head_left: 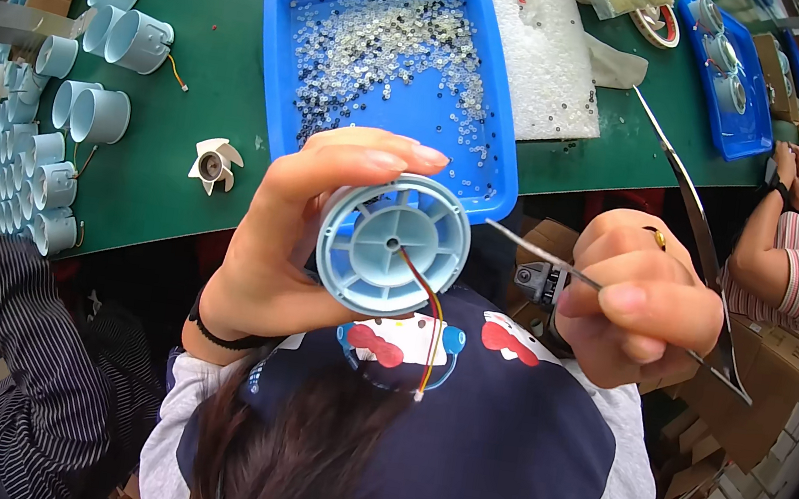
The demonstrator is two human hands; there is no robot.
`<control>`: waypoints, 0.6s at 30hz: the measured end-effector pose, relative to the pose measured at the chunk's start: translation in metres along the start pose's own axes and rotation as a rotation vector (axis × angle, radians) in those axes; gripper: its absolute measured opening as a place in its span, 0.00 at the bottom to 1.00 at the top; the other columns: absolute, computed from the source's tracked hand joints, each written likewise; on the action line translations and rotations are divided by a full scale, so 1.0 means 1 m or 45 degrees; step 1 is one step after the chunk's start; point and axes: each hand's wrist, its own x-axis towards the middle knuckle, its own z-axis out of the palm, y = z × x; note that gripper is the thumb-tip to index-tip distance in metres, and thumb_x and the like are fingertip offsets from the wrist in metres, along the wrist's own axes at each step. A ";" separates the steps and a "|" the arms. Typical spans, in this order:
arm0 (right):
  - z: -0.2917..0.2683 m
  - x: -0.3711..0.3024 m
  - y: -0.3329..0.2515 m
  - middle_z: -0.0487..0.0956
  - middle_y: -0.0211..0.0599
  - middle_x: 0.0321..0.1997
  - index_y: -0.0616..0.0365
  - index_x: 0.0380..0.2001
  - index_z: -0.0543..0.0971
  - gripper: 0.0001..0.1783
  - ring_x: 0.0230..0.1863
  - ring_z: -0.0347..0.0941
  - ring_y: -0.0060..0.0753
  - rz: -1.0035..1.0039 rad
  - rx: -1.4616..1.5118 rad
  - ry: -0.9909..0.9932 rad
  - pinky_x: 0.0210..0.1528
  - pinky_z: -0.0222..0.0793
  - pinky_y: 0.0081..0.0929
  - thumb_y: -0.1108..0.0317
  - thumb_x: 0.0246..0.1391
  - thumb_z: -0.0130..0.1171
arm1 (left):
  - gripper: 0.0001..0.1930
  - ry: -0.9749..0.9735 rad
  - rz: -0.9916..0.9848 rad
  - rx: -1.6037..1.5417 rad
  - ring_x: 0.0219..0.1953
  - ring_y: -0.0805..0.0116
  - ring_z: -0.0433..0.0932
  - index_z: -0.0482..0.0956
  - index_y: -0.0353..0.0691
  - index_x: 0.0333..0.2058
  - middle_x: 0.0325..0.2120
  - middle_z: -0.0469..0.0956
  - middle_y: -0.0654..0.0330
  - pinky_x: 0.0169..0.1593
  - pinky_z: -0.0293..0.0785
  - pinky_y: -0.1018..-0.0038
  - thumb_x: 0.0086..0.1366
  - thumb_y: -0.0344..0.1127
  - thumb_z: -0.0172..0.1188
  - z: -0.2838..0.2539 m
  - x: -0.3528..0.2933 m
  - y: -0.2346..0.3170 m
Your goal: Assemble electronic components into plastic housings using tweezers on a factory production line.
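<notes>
My left hand (266, 232) is wrapped round a light-blue round plastic motor housing (389, 289), its spoked end facing me. From the hole at its centre, thin red, yellow and dark wires (433, 330) hang down to a small white plug. To the right, my right hand (640, 301) is closed on long metal tweezers (693, 202), whose two arms spread wide apart. One tip points toward the housing without touching it. Just beyond the housing lies a blue tray (507, 178) with many tiny clear and black rings (387, 41).
A white fan wheel (215, 167) lies on the green table (190, 116). Many light-blue housings (100, 116) stand at the left. Beside the tray is a white foam sheet (536, 56); another blue tray (743, 133) sits farther right. Other people work on both sides.
</notes>
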 end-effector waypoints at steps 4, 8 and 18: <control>-0.001 0.009 -0.002 0.68 0.34 0.15 0.65 0.33 0.66 0.09 0.10 0.57 0.21 0.064 0.035 -0.323 0.10 0.50 0.17 0.69 0.53 0.48 | 0.36 0.018 0.039 0.019 0.49 0.57 0.66 0.59 0.36 0.48 0.45 0.64 0.47 0.50 0.64 0.68 0.39 0.21 0.66 0.001 0.000 -0.001; 0.010 0.012 -0.002 0.69 0.36 0.16 0.67 0.33 0.66 0.09 0.10 0.59 0.23 0.008 -0.023 -0.318 0.10 0.50 0.17 0.75 0.49 0.51 | 0.35 0.049 0.056 0.093 0.49 0.57 0.66 0.59 0.36 0.48 0.45 0.64 0.47 0.50 0.65 0.68 0.39 0.21 0.66 0.002 0.000 0.000; 0.018 0.012 -0.002 0.71 0.38 0.18 0.68 0.33 0.68 0.12 0.11 0.60 0.24 0.077 -0.077 -0.375 0.12 0.52 0.19 0.80 0.41 0.54 | 0.35 0.186 -0.051 0.248 0.48 0.58 0.67 0.60 0.36 0.47 0.44 0.67 0.49 0.49 0.65 0.69 0.38 0.21 0.67 0.009 -0.006 0.006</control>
